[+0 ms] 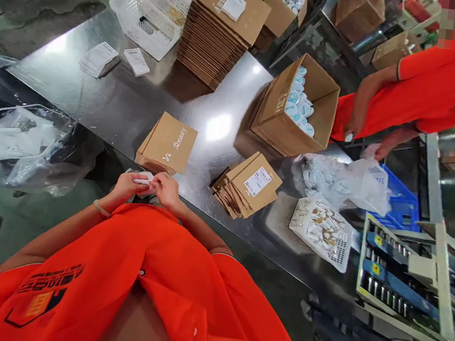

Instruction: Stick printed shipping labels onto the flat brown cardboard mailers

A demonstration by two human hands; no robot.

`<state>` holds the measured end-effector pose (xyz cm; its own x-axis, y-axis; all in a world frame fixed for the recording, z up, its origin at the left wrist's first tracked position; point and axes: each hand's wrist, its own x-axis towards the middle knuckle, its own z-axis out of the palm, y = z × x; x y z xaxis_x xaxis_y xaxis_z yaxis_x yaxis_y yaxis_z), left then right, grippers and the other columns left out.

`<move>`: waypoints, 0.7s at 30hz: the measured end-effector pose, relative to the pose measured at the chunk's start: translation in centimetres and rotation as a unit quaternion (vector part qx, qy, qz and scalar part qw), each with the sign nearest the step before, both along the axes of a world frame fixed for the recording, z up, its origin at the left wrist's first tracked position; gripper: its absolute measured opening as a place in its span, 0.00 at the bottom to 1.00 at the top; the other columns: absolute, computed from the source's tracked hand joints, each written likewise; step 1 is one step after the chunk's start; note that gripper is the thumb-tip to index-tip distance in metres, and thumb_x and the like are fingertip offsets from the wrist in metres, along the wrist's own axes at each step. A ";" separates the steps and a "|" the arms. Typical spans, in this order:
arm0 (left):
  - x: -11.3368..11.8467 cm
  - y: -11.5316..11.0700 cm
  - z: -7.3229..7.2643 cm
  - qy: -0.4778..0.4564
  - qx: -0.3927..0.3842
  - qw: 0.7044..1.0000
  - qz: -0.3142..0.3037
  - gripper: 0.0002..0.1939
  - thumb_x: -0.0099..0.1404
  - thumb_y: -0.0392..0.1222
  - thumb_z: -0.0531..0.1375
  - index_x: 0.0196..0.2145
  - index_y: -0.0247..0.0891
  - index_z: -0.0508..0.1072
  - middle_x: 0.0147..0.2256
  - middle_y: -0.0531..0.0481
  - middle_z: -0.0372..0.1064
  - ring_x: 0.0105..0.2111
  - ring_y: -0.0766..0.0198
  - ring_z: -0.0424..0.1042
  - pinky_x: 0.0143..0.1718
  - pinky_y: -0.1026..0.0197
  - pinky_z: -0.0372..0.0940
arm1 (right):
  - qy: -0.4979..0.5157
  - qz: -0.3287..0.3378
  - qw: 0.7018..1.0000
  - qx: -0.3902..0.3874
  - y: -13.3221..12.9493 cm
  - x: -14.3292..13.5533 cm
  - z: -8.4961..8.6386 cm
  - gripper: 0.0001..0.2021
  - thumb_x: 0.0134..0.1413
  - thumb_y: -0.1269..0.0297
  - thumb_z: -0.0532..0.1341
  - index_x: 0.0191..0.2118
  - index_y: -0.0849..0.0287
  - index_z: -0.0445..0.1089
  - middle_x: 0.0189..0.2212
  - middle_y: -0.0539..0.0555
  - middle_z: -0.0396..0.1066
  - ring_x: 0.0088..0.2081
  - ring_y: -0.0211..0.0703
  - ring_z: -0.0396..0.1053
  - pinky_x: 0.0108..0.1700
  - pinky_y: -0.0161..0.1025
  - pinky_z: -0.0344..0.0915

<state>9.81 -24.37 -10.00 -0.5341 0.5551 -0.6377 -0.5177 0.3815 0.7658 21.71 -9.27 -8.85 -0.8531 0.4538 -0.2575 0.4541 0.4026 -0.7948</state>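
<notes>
In front of my waist, at the near edge of the metal table, my left hand point(124, 187) is closed on a small white item point(142, 179) that looks like labels or folded paper. My right hand point(166, 190) pinches the other side of it; the fingers hide much of its shape. Just beyond the hands lies a short stack of flat brown cardboard boxes point(175, 144) with white lettering. To its right is a fanned pile of similar boxes point(250, 187), the top one bearing a white printed label point(258, 181).
Label stacks point(98, 59), a white basket point(123, 19) and a tall cardboard stack point(213, 40) stand at the far left. An open carton point(276, 118) holds round blue-white packets. A co-worker point(417, 93) handles a plastic bag point(368, 181) near a white tray point(341, 254). Bagged scraps point(21, 136) lie left.
</notes>
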 end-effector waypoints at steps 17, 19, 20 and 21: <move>-2.6 -1.4 -3.4 0.041 -0.009 0.994 -0.101 0.32 0.33 0.69 0.81 0.20 0.40 0.78 0.20 0.44 0.72 0.30 0.46 0.79 0.31 0.53 0.72 | -0.067 -0.228 0.951 0.198 13.8 -12.4 -0.4 0.24 0.71 0.73 0.69 0.69 0.67 0.73 0.80 0.75 0.56 0.80 0.62 0.54 0.79 0.62 0.56; -3.2 -2.9 -3.6 0.083 0.003 0.992 -0.094 0.34 0.40 0.77 0.77 0.21 0.41 0.78 0.21 0.44 0.72 0.31 0.46 0.79 0.33 0.53 0.72 | -0.024 -0.185 0.955 0.230 11.3 -12.5 -0.8 0.33 0.74 0.71 0.69 0.78 0.71 0.63 0.84 0.79 0.48 0.84 0.62 0.47 0.83 0.60 0.49; -3.5 -3.2 -3.5 0.097 0.013 0.991 -0.086 0.35 0.43 0.78 0.75 0.24 0.40 0.80 0.24 0.42 0.74 0.33 0.45 0.80 0.35 0.52 0.73 | -0.003 -0.144 0.962 0.233 10.2 -12.7 -1.2 0.34 0.76 0.68 0.69 0.79 0.72 0.61 0.84 0.79 0.48 0.85 0.61 0.46 0.83 0.58 0.48; -3.8 -3.0 -3.2 0.111 0.025 0.990 -0.077 0.34 0.45 0.76 0.74 0.28 0.39 0.83 0.28 0.40 0.79 0.34 0.45 0.80 0.37 0.51 0.75 | 0.011 -0.099 0.969 0.227 9.4 -12.9 -1.5 0.35 0.77 0.64 0.69 0.80 0.73 0.61 0.83 0.79 0.51 0.85 0.61 0.47 0.84 0.57 0.49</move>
